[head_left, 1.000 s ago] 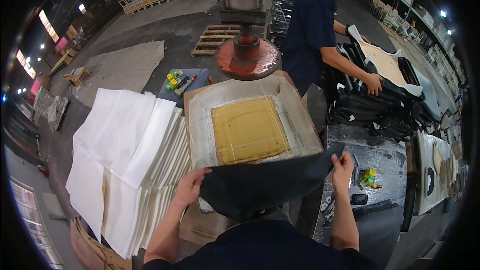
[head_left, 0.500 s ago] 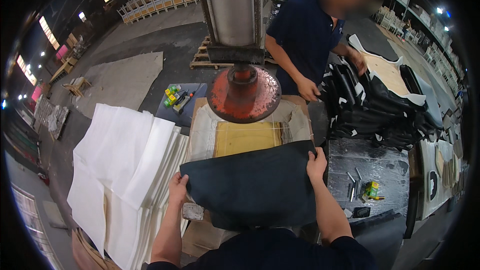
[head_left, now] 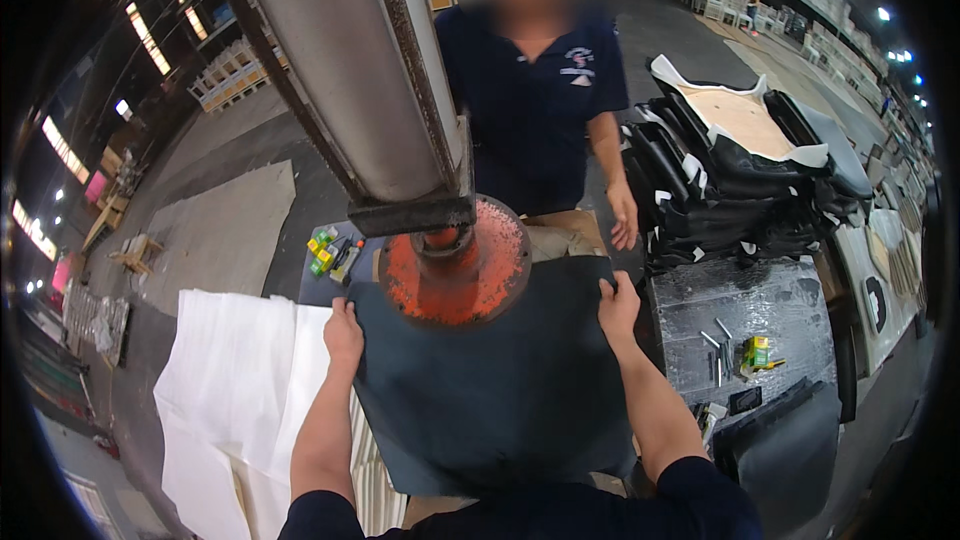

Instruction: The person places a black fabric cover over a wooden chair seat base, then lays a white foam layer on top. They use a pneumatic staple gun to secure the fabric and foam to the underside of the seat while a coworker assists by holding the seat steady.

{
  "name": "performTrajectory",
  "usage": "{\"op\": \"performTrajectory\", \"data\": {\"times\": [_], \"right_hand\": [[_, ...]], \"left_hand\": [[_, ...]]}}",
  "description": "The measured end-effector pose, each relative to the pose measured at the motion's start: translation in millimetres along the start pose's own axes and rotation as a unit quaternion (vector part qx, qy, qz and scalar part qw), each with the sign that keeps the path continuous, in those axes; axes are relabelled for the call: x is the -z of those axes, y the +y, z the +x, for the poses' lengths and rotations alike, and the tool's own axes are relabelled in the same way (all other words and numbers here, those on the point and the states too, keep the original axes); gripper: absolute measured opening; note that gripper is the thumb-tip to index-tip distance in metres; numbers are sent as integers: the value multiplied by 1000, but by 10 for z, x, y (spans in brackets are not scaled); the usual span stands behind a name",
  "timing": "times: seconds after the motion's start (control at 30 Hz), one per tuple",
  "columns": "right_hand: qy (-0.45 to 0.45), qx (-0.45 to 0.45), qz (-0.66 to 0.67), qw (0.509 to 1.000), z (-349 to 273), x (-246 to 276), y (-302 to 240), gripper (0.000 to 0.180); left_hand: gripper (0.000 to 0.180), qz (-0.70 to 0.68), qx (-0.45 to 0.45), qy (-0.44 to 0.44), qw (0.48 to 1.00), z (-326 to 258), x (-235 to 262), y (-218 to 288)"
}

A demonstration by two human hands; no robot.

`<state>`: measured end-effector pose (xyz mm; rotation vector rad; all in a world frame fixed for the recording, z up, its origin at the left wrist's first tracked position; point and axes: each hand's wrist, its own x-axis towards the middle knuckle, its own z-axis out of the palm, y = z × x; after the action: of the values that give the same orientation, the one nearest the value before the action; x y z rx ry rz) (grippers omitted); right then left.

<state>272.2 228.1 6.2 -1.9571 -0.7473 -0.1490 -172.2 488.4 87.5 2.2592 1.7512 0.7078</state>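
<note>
A large black sheet of leather-like material (head_left: 490,390) is stretched between my hands. My left hand (head_left: 343,332) pinches its far left corner, and my right hand (head_left: 618,308) grips the far right corner. The sheet lies under the round red press plate (head_left: 455,265), which hangs from a grey cylinder (head_left: 325,50) and blocks part of the sheet from sight. The yellow pad beneath is now covered by the sheet. A bit of crumpled light cloth (head_left: 560,240) shows past the sheet's far edge.
White padding sheets (head_left: 235,380) are stacked at my left. A co-worker (head_left: 540,90) stands across from me, one hand (head_left: 622,217) hanging near the press. At right, black upholstered pieces (head_left: 720,185) are piled behind a wrapped table (head_left: 690,320) bearing metal rods and a yellow-green box (head_left: 757,352).
Both my hands have carried the black sheet forward under the press plate, covering the yellow pad. The co-worker has turned toward me and drawn away from the pile. My view has shifted.
</note>
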Motion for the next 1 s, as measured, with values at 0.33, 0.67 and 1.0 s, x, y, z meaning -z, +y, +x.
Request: {"op": "performTrajectory", "data": {"times": [0.33,0.67,1.0], "right_hand": [[-40,-141,-84,986,809,-557,-327,23],[-159,-158,23,974,330,321,267,42],[-197,-314,101,923,-1694,1719,548,29]], "left_hand": [[35,-82,2,40,996,945,-364,76],[62,-278,229,-283,889,-139,-227,-555],[12,-433,349,-325,765,-1969,419,-1138]]}}
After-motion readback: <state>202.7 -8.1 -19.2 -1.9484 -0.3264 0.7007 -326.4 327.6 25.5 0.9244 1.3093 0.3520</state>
